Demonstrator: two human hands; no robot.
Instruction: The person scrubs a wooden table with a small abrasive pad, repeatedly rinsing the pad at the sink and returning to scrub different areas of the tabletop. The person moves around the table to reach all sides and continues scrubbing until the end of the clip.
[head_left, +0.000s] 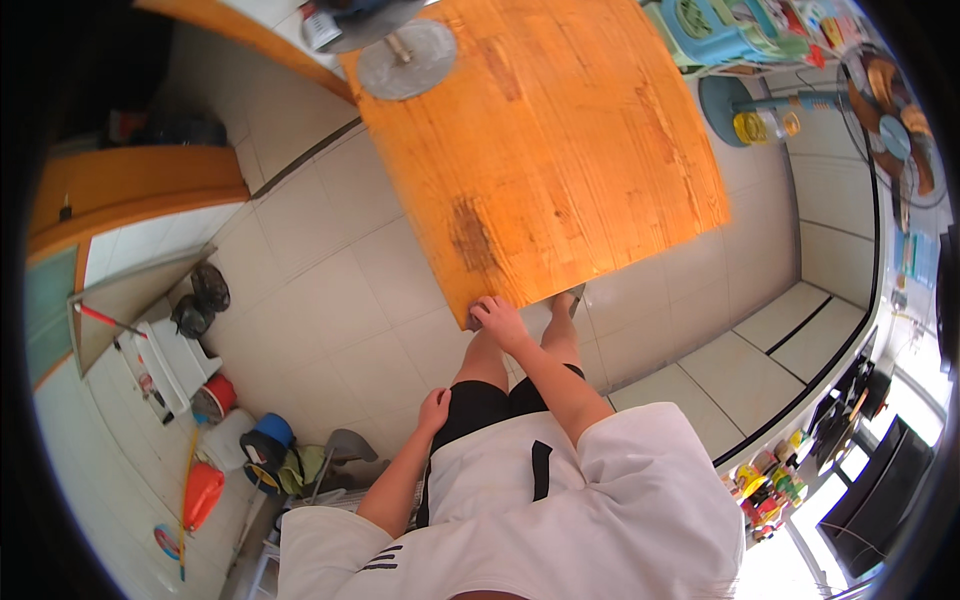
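A wooden table with an orange-brown top (570, 150) stands before me, with a dark worn patch near its left edge. At the table's near left corner, my right hand (496, 321) is closed on a greyish cloth (473, 322), which shows only in part beneath the fingers. Beside my black shorts, my left hand (435, 409) hangs low with its fingers slightly curled, and nothing shows in it. A round grey base with a short post (409, 64) rests on the far left part of the tabletop.
A teal-based fan (892, 135) and a bottle of yellow oil (752, 127) stand right of the table. Stacked plastic stools (705, 34) are at the upper right. Cabinets (720, 390) line the lower right. Black bags (196, 316) and buckets (274, 429) stand at left on the tiled floor.
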